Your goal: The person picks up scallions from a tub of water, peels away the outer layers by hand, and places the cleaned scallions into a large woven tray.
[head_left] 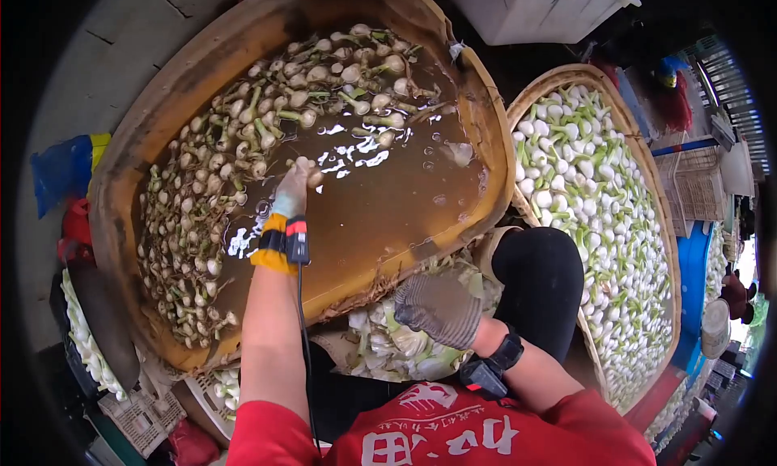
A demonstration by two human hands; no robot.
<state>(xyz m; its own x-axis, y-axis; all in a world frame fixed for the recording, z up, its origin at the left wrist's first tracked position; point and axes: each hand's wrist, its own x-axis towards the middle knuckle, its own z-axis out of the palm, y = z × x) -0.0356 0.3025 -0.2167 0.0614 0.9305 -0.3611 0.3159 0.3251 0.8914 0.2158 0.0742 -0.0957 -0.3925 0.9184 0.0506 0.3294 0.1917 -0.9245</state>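
Note:
My left hand, in a thin pale glove with an orange cuff, reaches over the brown water in a large tub. Its fingers are closed around a small onion-like bulb. Muddy bulbs with stems and roots float in a thick band along the tub's far and left sides. My right hand, in a grey striped glove, is held near my knee, above a heap of pale peeled skins. Its fingers look curled in; what they hold, if anything, is hidden.
At the right stands a wide woven basket full of clean white bulbs with green stems. A white bin is behind the tub. Plastic crates stand at far right. A cable runs along my left forearm.

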